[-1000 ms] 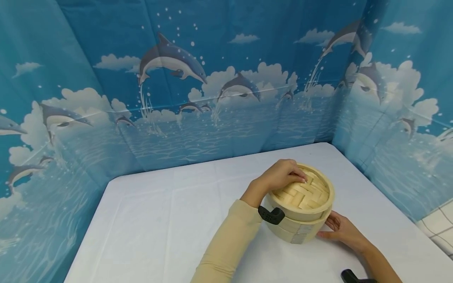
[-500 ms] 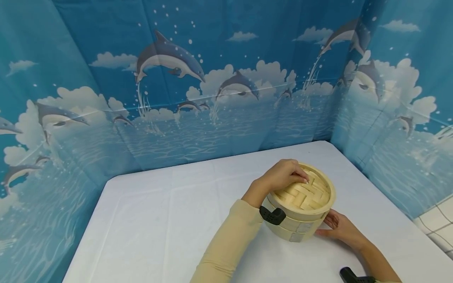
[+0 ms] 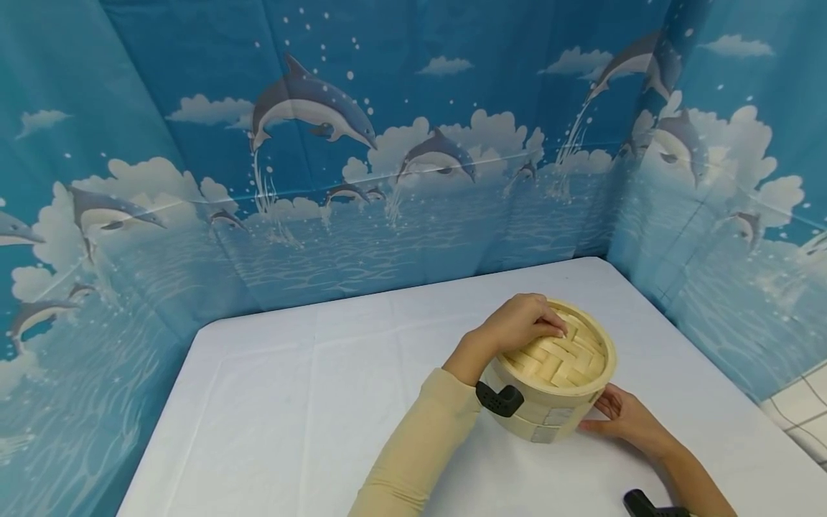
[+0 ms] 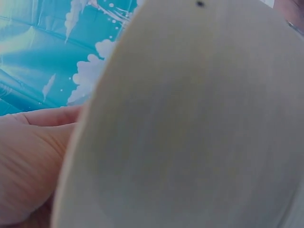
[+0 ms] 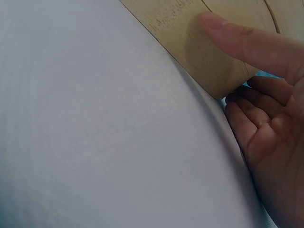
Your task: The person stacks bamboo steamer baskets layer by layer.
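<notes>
A round bamboo steamer (image 3: 530, 424) stands at the right part of the white table. Its woven lid (image 3: 575, 362) sits on top. My left hand (image 3: 520, 323) reaches over the lid and pinches it near the middle with thumb and fingers; the part between the fingertips is hidden. In the left wrist view the lid's pale side wall (image 4: 190, 123) fills most of the picture, with the hand behind it. Low on the right side, my right hand (image 3: 627, 418) holds the steamer, thumb (image 5: 232, 35) on its wall and fingers curved behind it.
White cloth covers the table (image 3: 310, 416), which has rounded far corners. A blue dolphin-print curtain (image 3: 388, 143) hangs behind it and along the right side. Black wrist devices (image 3: 500, 398) are worn on both arms.
The lid, with my left hand on it, has shifted slightly right and lies more evenly over the steamer's rim. My right hand stays at the steamer's side.
</notes>
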The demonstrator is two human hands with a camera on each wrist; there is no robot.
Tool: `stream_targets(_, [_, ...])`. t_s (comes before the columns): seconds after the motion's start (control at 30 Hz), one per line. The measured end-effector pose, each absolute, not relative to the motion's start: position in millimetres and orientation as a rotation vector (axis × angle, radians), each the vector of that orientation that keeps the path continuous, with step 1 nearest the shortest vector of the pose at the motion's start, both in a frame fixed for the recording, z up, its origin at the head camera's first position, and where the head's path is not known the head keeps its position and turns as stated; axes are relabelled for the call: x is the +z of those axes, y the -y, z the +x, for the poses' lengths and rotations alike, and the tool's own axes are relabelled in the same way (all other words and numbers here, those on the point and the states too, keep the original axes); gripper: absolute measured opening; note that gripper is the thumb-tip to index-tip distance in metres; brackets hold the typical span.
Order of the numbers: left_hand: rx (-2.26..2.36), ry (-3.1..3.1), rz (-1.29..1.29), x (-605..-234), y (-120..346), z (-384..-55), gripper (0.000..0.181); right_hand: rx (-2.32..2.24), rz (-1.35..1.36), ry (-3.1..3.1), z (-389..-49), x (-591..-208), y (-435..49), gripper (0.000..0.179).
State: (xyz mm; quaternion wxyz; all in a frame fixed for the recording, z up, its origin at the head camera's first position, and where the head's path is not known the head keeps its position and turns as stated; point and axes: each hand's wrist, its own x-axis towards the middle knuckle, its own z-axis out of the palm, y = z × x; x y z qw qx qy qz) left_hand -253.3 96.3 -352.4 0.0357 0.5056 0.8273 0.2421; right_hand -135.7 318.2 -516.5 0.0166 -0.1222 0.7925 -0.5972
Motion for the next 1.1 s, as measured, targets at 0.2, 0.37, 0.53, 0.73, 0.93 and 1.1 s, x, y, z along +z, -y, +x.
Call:
stream_targets(0.2, [0.772, -2.524, 1.568, -350.3, -93.6, -255.0, 0.021, -1.862, -0.387, -2.455, -136.4, -515.9, -316.9, 0.077])
stream_targets(0.37, [0.779, -2.515, 1.571, -350.6, -92.9, -257.1, 0.021, -1.868, -0.394, -2.451, -137.5, -515.3, -315.5, 0.076])
stream_targets(0.53, [0.772, -2.528, 1.590, -352.0, -93.6, -257.7, 0.021, -1.853, -0.378, -2.461, -137.6, -516.1, -316.3, 0.077])
stream_targets(0.73, [0.750, -2.548, 1.615, -352.7, -94.8, -256.8, 0.021, -1.853, -0.356, -2.472, -137.2, -516.4, -316.5, 0.079])
stream_targets(0.93, [0.737, -2.555, 1.598, -352.7, -93.6, -256.2, 0.021, -1.844, -0.347, -2.473, -137.6, -516.7, -315.4, 0.080])
stream_targets(1.1, [0.725, -2.576, 1.600, -353.7, -93.6, -255.6, 0.021, -1.857, -0.414, -2.463, -140.7, -517.9, -316.7, 0.078])
